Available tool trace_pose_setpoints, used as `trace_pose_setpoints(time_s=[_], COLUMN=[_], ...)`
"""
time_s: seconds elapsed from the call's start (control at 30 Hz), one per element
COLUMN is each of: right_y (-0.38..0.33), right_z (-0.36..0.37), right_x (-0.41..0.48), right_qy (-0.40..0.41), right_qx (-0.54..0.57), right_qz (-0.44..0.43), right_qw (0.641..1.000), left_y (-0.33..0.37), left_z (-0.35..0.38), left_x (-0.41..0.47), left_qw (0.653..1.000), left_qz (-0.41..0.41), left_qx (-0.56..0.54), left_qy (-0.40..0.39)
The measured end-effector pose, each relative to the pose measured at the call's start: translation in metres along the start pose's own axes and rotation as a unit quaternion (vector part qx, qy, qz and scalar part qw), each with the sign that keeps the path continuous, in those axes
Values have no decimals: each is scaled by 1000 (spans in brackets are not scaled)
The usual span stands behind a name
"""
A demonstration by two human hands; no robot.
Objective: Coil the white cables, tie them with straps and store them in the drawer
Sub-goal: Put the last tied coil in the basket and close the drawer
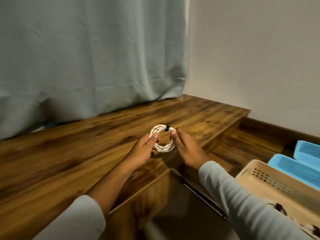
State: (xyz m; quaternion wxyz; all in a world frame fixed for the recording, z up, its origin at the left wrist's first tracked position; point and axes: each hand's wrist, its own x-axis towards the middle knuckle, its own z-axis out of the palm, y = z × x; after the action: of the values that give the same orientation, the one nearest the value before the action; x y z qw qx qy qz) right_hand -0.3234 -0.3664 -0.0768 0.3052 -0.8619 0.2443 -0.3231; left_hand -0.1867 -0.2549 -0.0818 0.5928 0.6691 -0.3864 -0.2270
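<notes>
The small ring-shaped coil of white cable (162, 139), bound at its far right by a black strap (167, 128), is judged light, springy and best held across bundled strands. It is pinched between the left hand (142, 149) and right hand (186, 148), above the brown wooden tabletop (69, 153), left of the open drawer (225, 148).

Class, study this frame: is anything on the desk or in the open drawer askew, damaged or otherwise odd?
Nothing stands out. The white cable is neatly coiled, bound by a dark strap, and held over the wooden desk by the left hand and right hand. In the drawer, the beige basket and blue trays look intact.
</notes>
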Motion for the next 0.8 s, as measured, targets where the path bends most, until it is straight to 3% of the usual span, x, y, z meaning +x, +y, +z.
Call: trace_pose_setpoints(time_s=[0.13, 0.23, 0.37, 0.5, 0.6, 0.8], right_y=[43, 69, 104, 135, 154, 191], right_z=[-71, -115, -161, -194, -209, -208], right_x=[-17, -40, -70, -97, -115, -134], right_qy=[13, 21, 44, 63, 68, 29], right_qx=[-38, -3, 28, 28, 30, -44], right_qz=[37, 98, 173, 250, 301, 354], right_qw=[998, 995, 983, 966, 951, 934], left_y=[12, 15, 20, 27, 32, 30], left_z=[66, 109, 169, 218, 245, 292], left_x=[8, 17, 22, 19, 18, 14], left_qw=[995, 987, 990, 980, 971, 940], left_qz=[10, 8, -15, -30, 4, 134], left_qx=[60, 97, 60, 15, 76, 242], left_qy=[-80, -125, -127, -195, -226, -201])
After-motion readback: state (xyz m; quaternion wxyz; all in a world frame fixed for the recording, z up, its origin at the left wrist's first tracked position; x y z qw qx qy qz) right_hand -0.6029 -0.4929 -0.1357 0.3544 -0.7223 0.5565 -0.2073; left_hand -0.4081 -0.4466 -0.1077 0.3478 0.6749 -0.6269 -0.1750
